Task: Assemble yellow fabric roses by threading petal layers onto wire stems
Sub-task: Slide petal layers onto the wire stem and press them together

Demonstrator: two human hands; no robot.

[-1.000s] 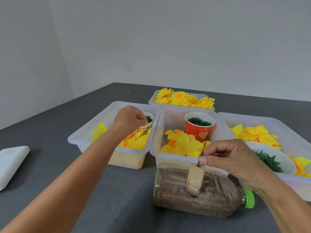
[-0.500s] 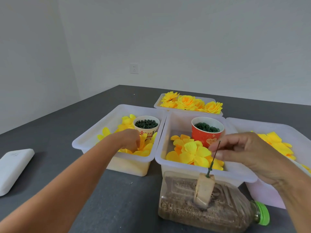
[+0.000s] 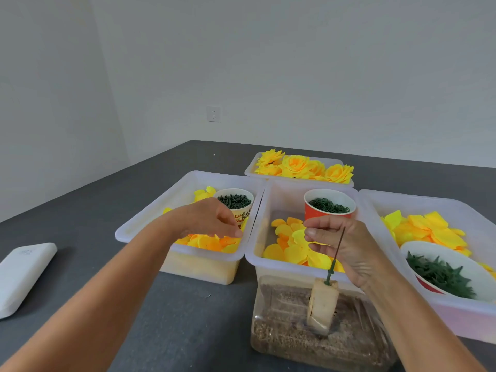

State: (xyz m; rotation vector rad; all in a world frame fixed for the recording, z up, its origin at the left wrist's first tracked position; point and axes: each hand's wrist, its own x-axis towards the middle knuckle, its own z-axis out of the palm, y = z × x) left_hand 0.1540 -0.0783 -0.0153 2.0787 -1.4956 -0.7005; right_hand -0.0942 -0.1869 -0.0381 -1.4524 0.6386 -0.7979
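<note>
Grey matte tabletop [image 3: 128,312] bare left of translucent plastic bottle [image 3: 300,336]. Thin wire stem [image 3: 336,253] upright in tan block [image 3: 322,304] atop bottle. Four white plastic bins behind. Left hand [image 3: 206,220], fingers curled, over yellow fabric petals [image 3: 212,242]; grasp unclear. Right hand [image 3: 346,245] pinches yellow petal layer [image 3: 302,237] beside stem. Two paper cups.
</note>
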